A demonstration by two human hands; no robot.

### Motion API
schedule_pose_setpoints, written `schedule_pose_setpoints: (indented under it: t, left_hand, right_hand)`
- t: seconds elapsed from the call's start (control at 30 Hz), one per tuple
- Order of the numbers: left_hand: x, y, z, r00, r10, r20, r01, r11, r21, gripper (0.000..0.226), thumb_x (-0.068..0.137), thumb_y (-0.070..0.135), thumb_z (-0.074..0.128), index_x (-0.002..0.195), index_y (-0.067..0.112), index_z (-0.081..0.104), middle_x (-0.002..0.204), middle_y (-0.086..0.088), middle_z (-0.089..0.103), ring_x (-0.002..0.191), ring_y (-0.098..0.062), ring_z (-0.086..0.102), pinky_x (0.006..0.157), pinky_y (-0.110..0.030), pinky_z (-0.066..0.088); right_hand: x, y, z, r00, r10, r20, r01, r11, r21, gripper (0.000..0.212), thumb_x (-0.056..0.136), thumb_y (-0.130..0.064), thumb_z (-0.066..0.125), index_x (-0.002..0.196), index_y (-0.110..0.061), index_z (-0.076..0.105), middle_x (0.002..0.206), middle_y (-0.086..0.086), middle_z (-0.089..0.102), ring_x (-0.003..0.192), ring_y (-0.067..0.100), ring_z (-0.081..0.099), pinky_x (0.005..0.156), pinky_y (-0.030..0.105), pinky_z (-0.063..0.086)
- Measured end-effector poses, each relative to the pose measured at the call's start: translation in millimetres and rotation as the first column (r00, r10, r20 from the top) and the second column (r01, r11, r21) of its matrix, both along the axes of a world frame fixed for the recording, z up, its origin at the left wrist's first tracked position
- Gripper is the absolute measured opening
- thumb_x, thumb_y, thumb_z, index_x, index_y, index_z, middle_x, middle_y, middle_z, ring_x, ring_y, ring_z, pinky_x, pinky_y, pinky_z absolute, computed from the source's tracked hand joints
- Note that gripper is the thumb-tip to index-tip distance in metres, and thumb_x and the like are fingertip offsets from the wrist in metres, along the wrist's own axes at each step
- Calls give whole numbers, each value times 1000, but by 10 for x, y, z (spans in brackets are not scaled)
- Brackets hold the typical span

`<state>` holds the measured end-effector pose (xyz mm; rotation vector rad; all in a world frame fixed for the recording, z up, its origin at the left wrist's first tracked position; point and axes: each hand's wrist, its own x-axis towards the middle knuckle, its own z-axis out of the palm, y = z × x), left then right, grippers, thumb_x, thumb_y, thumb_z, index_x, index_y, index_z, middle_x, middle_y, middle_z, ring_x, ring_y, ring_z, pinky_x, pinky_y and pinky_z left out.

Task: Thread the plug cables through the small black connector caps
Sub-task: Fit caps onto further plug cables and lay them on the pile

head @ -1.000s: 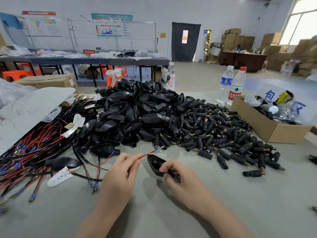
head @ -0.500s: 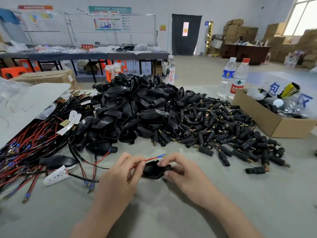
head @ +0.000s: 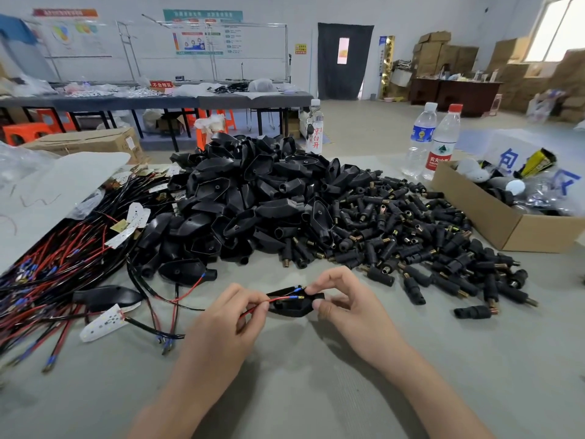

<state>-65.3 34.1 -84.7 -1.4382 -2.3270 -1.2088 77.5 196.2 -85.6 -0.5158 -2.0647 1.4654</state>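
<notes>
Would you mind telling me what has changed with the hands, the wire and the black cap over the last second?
The right hand turned the black cap and brought it toward the left hand, which fed the red wire across the cap's open side; its tip, earlier in free air, now lies over the cap. Both grips stayed the same, and the pile of caps looks undisturbed.

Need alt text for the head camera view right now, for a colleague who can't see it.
Two bare hands work over a grey table: the left hand pinches a red wire into a black cap held by the right hand. Heaps of black parts lie behind.
</notes>
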Motion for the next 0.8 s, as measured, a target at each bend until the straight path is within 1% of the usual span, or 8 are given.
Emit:
schedule_pose_setpoints:
  t: [0.07,0.13,0.27,0.37,0.43,0.53,0.7,0.8]
  left_hand:
    - [9,-13,16,1000,-12,-11,12,1000,-12,14,92,24,66,84,35,63,83,12,54,64,-14,51,59,-30,41]
    - [15,-31,34,999,-27,-21,26,999,-31,12,92,28,64,84,36,61,84,13,54,62,-13,50,54,-26,40]
    - [8,-54,39,998,-34,-51,31,998,-63,10,95,33,57,88,37,61,84,13,52,62,-9,49,55,-27,42]
    - [3,-60,31,997,-51,-59,46,996,-80,10,97,35,55,90,37,61,84,14,51,65,-10,51,57,-30,46]
    - [-5,-59,29,997,-56,-57,52,996,-74,10,97,35,55,89,36,61,85,14,51,63,-10,50,56,-30,45]
    - [-16,-50,26,997,-58,-51,55,997,-60,9,96,35,57,89,36,63,85,14,50,59,-11,48,54,-30,43]
    - [-14,-35,28,998,-46,-48,46,999,-9,16,93,43,53,92,36,68,90,16,48,59,-11,53,51,-33,47]
    - [-27,-26,13,999,-17,-44,17,1000,12,7,92,33,65,91,33,71,95,15,46,57,-11,52,49,-34,48]
  right_hand:
    - [0,5,5,1000,-7,-12,7,1000,-15,44,93,-1,63,91,-44,57,106,-16,68,79,9,60,80,28,52]
    - [2,2,8,1000,-3,-21,2,1000,-21,43,92,-1,64,93,-43,57,107,-17,65,79,9,60,76,24,50]
    - [6,-4,-10,1000,7,-30,-9,998,-58,41,92,1,65,98,-39,58,108,-16,59,85,14,63,82,35,52]
    - [4,12,-35,999,20,-34,-24,994,-111,39,91,3,65,102,-34,59,111,-7,58,94,14,67,82,30,52]
    - [-1,19,-42,999,33,-42,-38,991,-128,43,91,4,65,100,-38,61,110,-5,59,97,13,68,79,25,51]
    - [-8,21,-42,998,44,-46,-50,990,-132,50,91,5,65,94,-45,61,109,-4,60,98,11,68,78,23,50]
    - [-12,16,-45,995,73,-62,-82,985,-155,51,90,7,65,95,-44,62,106,-7,61,97,9,69,77,21,49]
    - [-13,4,-53,994,91,-67,-101,982,-161,51,90,7,65,98,-43,61,103,-8,61,98,11,68,79,21,50]
